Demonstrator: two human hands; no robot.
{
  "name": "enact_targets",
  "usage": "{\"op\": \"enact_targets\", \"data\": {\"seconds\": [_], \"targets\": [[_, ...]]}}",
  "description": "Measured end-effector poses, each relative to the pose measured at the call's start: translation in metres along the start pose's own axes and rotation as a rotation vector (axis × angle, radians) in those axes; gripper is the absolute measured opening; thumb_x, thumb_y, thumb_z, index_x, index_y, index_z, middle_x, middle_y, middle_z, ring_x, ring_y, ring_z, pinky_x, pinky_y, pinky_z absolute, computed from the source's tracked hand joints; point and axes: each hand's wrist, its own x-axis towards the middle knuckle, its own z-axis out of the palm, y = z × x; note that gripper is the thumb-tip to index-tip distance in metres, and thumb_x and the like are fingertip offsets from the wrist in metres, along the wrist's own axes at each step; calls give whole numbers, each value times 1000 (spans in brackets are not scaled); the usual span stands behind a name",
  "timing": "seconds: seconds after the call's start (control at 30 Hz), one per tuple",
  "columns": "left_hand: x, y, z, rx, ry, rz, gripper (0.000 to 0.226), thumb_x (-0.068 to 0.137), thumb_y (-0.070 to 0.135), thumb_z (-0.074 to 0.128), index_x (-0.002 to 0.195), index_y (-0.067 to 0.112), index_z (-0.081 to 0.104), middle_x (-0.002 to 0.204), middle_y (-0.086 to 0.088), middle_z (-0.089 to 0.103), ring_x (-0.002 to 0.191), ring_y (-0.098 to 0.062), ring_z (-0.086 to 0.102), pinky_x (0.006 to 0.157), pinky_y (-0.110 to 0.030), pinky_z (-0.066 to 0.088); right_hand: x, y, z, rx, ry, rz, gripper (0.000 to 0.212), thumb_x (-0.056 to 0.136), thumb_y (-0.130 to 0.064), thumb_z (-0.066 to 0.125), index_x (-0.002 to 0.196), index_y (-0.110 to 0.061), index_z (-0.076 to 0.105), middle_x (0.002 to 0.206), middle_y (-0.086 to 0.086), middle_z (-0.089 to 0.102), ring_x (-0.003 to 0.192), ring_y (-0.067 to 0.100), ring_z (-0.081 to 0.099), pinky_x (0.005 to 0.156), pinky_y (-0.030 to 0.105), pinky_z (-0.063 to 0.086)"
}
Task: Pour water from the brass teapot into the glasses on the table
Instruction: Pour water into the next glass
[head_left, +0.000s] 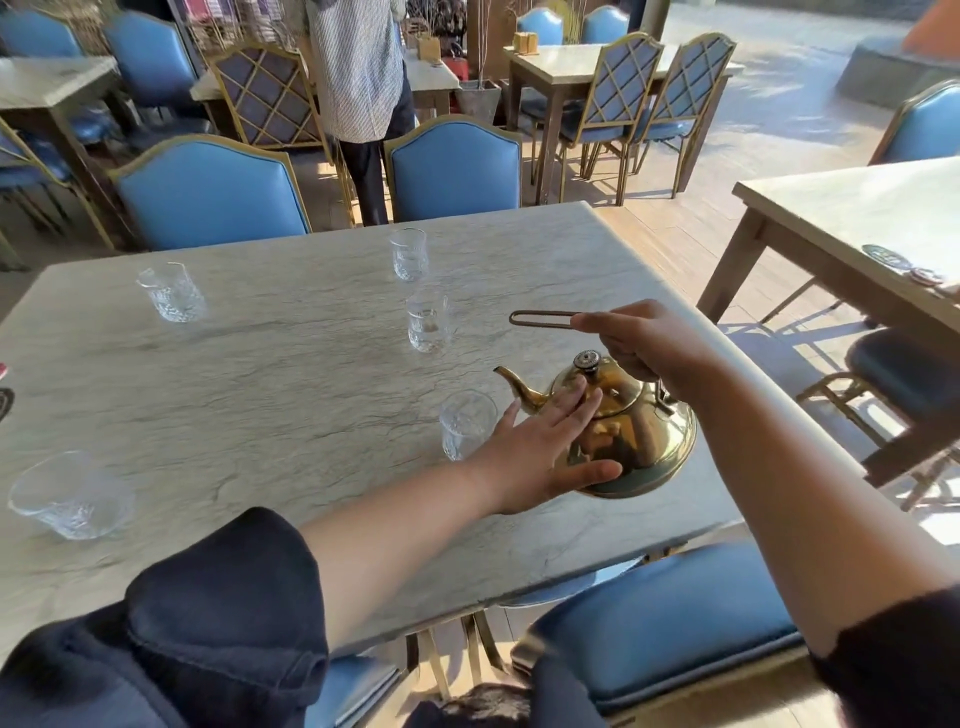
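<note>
The brass teapot (631, 431) is at the right of the marble table (260, 395), tilted with its spout pointing left. My right hand (644, 343) grips its looped wire handle above the lid. My left hand (540, 447) lies flat against the pot's near side, fingers spread, thumb under the belly. A clear glass (465, 431) stands just left of the pot, below the spout. More glasses stand at the middle (428, 325), far middle (409, 254), far left (171, 292) and near left (70, 493); several seem to hold water.
Blue padded chairs stand across the table (208, 192) (453, 169) and under its near edge (670, 623). A person in a striped shirt (358, 67) stands behind the far chairs. Another table (862, 218) stands at the right across an aisle.
</note>
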Motion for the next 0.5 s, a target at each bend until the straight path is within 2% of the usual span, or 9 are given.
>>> {"op": "enact_targets", "data": {"seconds": [0.17,0.33,0.5], "targets": [[-11,-1,0,52,-19,20,79,88,65,30,147,32,-11,154,9,-22,144,-8,-3,114,-50,-10,-8,-1,6,-49,-35,2,46,82,-38,64,50,-14,42,45,-1,32,39,13,22,36,17,25],[-22,0,2,65,-43,32,79,88,65,29,146,33,-14,153,9,-25,145,-10,2,114,-50,-11,-14,-5,13,-119,-35,-5,47,83,-41,63,50,-14,43,46,0,33,38,11,24,36,16,27],[-28,-3,4,66,-56,39,82,86,68,27,146,32,-16,152,9,-27,145,-10,2,114,-50,-12,-16,-11,23,-192,-15,8,48,83,-41,64,50,-13,43,47,0,35,35,7,26,47,24,27]]}}
